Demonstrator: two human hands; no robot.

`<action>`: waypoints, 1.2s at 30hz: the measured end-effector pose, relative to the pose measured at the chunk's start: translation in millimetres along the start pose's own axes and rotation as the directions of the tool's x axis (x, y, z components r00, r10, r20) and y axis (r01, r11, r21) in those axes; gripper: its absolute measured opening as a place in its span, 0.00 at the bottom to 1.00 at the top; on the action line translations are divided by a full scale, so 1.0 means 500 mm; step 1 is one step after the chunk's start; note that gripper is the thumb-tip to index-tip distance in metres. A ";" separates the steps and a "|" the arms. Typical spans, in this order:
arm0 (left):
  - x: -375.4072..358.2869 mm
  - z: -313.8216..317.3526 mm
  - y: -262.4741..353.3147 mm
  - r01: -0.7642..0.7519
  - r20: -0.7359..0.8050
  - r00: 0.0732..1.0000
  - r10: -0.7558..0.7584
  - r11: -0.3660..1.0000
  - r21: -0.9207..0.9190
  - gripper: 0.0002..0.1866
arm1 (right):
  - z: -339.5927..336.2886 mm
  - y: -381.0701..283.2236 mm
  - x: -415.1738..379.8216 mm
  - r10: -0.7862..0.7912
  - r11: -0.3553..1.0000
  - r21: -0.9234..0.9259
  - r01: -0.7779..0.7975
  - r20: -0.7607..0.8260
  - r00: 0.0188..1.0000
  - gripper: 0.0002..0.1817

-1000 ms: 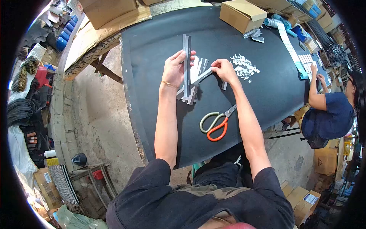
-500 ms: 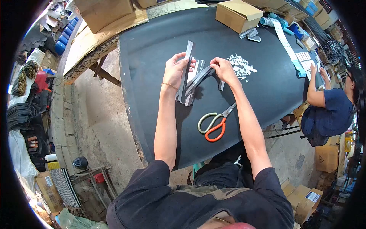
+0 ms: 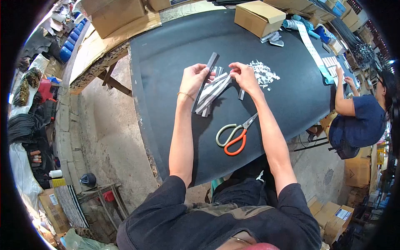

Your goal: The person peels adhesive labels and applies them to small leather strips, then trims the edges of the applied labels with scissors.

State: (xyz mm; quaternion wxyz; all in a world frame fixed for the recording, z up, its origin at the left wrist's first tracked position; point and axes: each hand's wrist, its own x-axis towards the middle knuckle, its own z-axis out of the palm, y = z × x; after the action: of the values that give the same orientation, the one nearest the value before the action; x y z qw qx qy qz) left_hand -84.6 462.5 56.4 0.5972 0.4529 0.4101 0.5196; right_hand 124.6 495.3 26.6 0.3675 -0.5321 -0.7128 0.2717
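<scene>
Both hands work above the middle of the black table (image 3: 166,54). Left hand (image 3: 193,79) is closed around a bundle of grey strips (image 3: 206,85), thumb on top and fingers curled beneath, so that the bundle stands tilted with its upper end leaning toward the far edge and its lower end fanning out just above the tabletop. Right hand (image 3: 243,75) pinches the end of one strip (image 3: 218,85) between thumb and forefinger; that strip runs slantwise from the pinch down across the bundle, touching it. One short loose strip (image 3: 241,94) lies on the table just below the right hand.

Scissors (image 3: 234,134) with one green and one orange handle lie flat nearer the near edge, between the two forearms, blades pointing toward the right wrist. Beside the right hand, toward the far right, sits a heap of small white scraps (image 3: 264,71).

At the far edge stands a cardboard box (image 3: 258,16), with a few grey pieces beside it. Along the right edge runs a long white tape (image 3: 312,41). A second person (image 3: 360,121) in a dark blue top sits at that right edge, hands on the table near the tape.
</scene>
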 end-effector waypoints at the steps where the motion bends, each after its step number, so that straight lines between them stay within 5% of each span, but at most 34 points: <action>1: -0.003 0.005 0.002 0.024 -0.008 1.000 -0.024 0.997 0.069 0.09 | -0.003 -0.003 0.000 -0.010 1.000 -0.022 0.010 0.005 1.000 0.14; 6: 0.005 0.010 -0.022 0.036 0.037 0.998 -0.054 0.925 0.379 0.09 | -0.016 -0.025 0.005 0.034 0.998 0.059 -0.036 0.026 0.999 0.10; 8: -0.001 0.021 -0.019 0.042 0.054 0.996 -0.069 0.916 0.398 0.09 | -0.025 -0.030 0.007 0.052 0.926 0.365 -0.097 0.131 0.990 0.08; 10: -0.005 0.034 -0.015 0.044 0.072 0.994 -0.084 0.894 0.445 0.08 | -0.032 -0.035 0.008 0.039 0.889 0.452 -0.079 0.097 0.995 0.08; 22: -0.015 0.100 -0.010 0.132 0.106 0.983 -0.149 0.979 0.156 0.09 | -0.067 -0.066 -0.012 0.136 0.735 0.677 -0.041 -0.087 0.987 0.08; 24: -0.014 0.110 -0.013 0.121 0.097 0.986 -0.137 0.981 0.150 0.09 | -0.075 -0.073 -0.021 0.206 0.563 0.825 -0.045 -0.088 0.975 0.11; 27: -0.010 0.119 -0.027 0.089 0.081 0.992 -0.101 0.986 0.141 0.12 | -0.089 -0.075 -0.039 0.181 0.504 0.863 -0.033 -0.068 0.981 0.15; 29: -0.011 0.127 -0.033 0.050 0.028 0.998 -0.054 0.993 0.109 0.13 | -0.093 -0.077 -0.054 0.165 0.540 0.841 -0.033 -0.067 0.984 0.16; 31: -0.016 0.139 -0.032 0.041 0.019 0.999 -0.043 0.995 0.094 0.13 | -0.088 -0.069 -0.064 0.090 0.721 0.693 0.010 -0.108 0.990 0.18; 36: -0.021 0.156 -0.031 0.043 0.045 0.998 -0.049 0.991 0.129 0.14 | -0.083 -0.085 -0.078 0.138 0.689 0.722 0.067 -0.221 0.965 0.20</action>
State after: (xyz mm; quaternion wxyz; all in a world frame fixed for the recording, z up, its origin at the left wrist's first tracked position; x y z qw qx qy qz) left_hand -7.0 442.5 61.2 0.5885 0.4932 0.4385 0.4670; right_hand 141.1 445.8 74.9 0.6312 -0.3887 -0.4832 0.4658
